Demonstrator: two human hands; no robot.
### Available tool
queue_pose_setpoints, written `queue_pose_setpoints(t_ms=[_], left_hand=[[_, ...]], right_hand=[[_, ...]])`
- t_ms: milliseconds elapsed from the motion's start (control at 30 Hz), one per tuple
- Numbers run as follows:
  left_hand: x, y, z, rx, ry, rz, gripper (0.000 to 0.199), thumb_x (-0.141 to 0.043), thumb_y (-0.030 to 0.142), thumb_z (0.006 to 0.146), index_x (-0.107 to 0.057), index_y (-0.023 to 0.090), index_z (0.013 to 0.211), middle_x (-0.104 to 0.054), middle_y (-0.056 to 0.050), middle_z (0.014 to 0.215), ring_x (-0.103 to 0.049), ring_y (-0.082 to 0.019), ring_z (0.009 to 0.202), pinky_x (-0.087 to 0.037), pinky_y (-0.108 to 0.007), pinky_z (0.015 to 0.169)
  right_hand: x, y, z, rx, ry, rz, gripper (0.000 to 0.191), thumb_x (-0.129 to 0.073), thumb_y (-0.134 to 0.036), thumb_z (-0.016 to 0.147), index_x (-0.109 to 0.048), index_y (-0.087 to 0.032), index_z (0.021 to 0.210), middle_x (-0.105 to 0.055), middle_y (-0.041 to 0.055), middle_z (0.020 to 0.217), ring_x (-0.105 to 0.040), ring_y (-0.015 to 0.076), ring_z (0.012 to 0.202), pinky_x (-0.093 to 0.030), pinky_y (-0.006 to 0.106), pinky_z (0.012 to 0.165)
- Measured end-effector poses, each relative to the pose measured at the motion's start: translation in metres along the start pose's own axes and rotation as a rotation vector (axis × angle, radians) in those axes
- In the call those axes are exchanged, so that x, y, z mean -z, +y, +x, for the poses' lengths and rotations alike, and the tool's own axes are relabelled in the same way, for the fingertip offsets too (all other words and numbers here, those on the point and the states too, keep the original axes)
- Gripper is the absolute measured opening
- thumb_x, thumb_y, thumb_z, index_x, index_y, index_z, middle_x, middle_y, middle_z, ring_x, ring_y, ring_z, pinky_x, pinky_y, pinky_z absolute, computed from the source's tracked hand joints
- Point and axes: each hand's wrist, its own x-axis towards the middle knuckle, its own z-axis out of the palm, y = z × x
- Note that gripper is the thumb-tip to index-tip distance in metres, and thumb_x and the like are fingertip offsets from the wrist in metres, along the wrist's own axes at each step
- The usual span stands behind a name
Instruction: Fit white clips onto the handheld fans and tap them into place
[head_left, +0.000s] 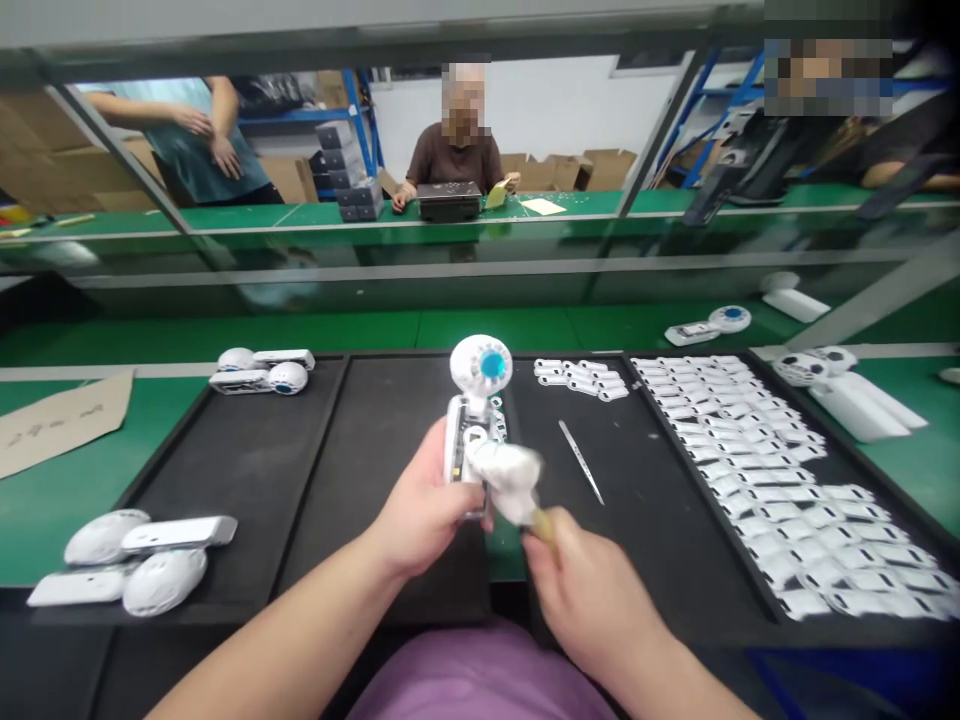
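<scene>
Our left hand clamped the white device, likely for steadiness, while our right hand gripped the white-headed tool at its side.

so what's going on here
The left hand holds a white device upright, its round head up. The right hand grips a stick with a blurred white end at the device's body. A slim metal tool lies to the right, and beyond it rows of small white parts. Across the bench, a person sits at a dark box.
</scene>
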Motion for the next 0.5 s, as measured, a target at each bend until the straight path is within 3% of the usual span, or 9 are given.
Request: queue_pose_setpoints(t_ms=[133,500], left_hand=[[-0.003,0.0,-0.007,0.013,-0.007,0.011,0.06,-0.063,0.006,0.067,-0.048,0.021,0.123,-0.061,-0.001,0.085,-0.059,-0.016,0.065,-0.05,-0.026,0.05],[0.005,0.002,-0.012,-0.02,-0.003,0.029,0.074,-0.068,0.007,0.068,-0.042,0.023,0.136,-0.063,-0.001,0.086,-0.059,-0.016,0.065,-0.052,-0.026,0.052]], right_hand=[[-0.013,0.0,0.007,0.161,0.002,-0.119,0.021,-0.038,-0.026,0.101,-0.05,-0.022,0.084,-0.059,-0.0003,0.059,-0.057,0.0173,0.047,-0.037,0.029,0.048],[-0.006,-0.003,0.022,0.212,0.052,-0.206,0.026,-0.034,-0.029,0.103,-0.049,-0.022,0.082,-0.06,0.0014,0.06,-0.06,0.0178,0.048,-0.036,0.028,0.046]])
